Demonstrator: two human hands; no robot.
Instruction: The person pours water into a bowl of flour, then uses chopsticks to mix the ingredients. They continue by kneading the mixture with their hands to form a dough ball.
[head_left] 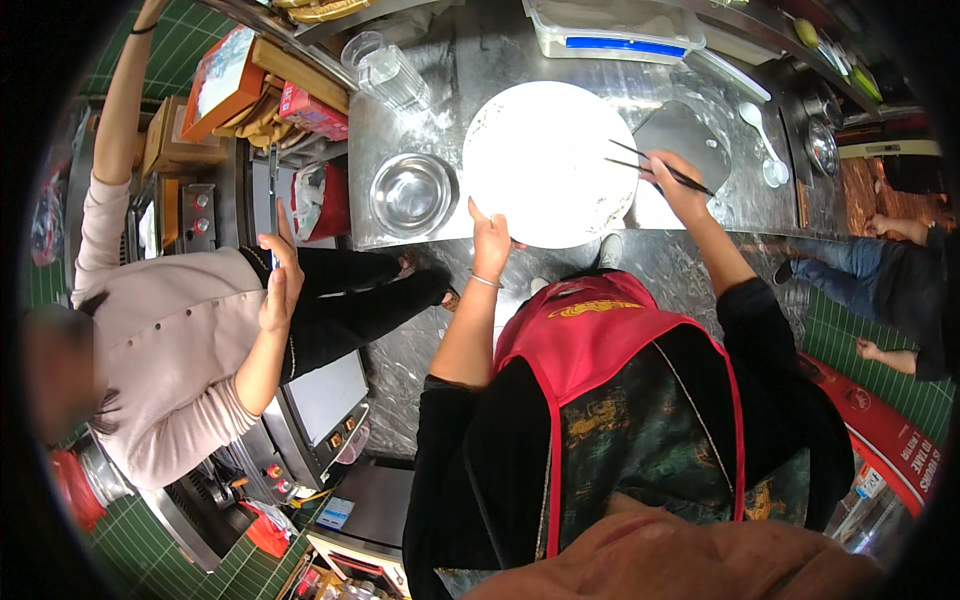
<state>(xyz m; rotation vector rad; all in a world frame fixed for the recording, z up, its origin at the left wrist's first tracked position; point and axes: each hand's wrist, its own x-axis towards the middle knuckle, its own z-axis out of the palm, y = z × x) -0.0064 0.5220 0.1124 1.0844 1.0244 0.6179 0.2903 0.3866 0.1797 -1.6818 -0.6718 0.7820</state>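
My left hand [490, 240] grips the near rim of a large round white dish [545, 120], its thumb lying over the edge. Glare washes out the inside of the dish, so any contents cannot be made out. In my right hand [680, 187] is a pair of dark chopsticks [693, 183], their tips apart over the right side of the dish. A shiny metal bowl [412, 194] stands to the left of the dish on the metal counter [445, 110]. Beneath the right hand and chopsticks lies a dark grey flat piece [690, 140].
Clear plastic cups [392, 80] lie behind the bowl. At the back sits a lidded plastic box [615, 35]; a white spoon [760, 130] rests at right. One person [190, 330] stands close on the left, holding a thin device; another person [900, 280] is at far right.
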